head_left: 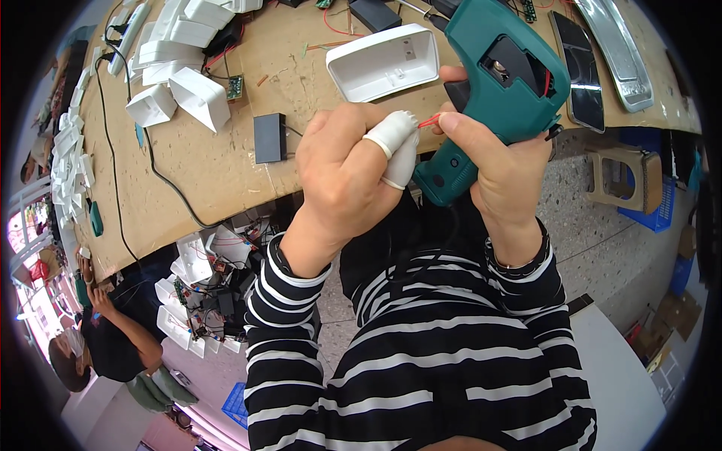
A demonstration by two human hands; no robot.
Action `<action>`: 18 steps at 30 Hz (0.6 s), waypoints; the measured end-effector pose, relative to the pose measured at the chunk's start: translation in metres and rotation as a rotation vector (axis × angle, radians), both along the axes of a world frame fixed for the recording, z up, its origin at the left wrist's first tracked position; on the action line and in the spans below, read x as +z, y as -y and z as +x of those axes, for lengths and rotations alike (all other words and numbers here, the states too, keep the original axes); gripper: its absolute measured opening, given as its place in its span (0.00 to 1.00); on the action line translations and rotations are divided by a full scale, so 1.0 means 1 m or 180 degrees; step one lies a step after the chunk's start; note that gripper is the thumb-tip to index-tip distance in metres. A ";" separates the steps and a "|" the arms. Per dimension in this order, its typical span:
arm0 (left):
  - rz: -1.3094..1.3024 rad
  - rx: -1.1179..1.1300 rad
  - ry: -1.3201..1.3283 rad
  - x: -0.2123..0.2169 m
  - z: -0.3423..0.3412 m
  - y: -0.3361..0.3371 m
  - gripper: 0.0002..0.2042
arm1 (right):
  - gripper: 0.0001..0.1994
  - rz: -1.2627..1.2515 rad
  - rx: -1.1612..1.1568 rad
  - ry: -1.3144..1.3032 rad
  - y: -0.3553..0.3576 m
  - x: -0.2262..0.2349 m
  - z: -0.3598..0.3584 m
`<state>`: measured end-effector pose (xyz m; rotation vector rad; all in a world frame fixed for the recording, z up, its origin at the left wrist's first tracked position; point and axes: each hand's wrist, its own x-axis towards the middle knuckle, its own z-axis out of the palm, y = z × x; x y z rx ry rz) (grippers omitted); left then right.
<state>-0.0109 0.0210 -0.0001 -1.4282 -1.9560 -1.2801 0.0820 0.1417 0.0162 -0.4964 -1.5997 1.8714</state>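
White finger covers sit on the thumb and forefinger of my left hand (342, 169), which is closed in a pinch on the end of a thin red wire (429, 120). My right hand (508, 161) is wrapped round a teal pistol-shaped tool (500, 71) with a black trigger and an opening in its side. The right thumb also presses on the red wire, a short way from the left fingertips. Just beyond the hands lies an open white plastic housing (385, 64). A small black box (270, 138) with a thin lead rests left of my left hand.
White housings (177, 56) are heaped at the far left, beside a small green circuit board (235, 88). A phone (577, 71) and a metal tray (620, 56) lie at right. Black cables cross the table's left side. Another person (124, 338) works at lower left. A stool (620, 177) stands right.
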 end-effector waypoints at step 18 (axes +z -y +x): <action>0.0058 -0.0659 0.1564 0.009 -0.005 0.014 0.08 | 0.25 -0.0415 0.0070 -0.0295 0.013 0.002 0.001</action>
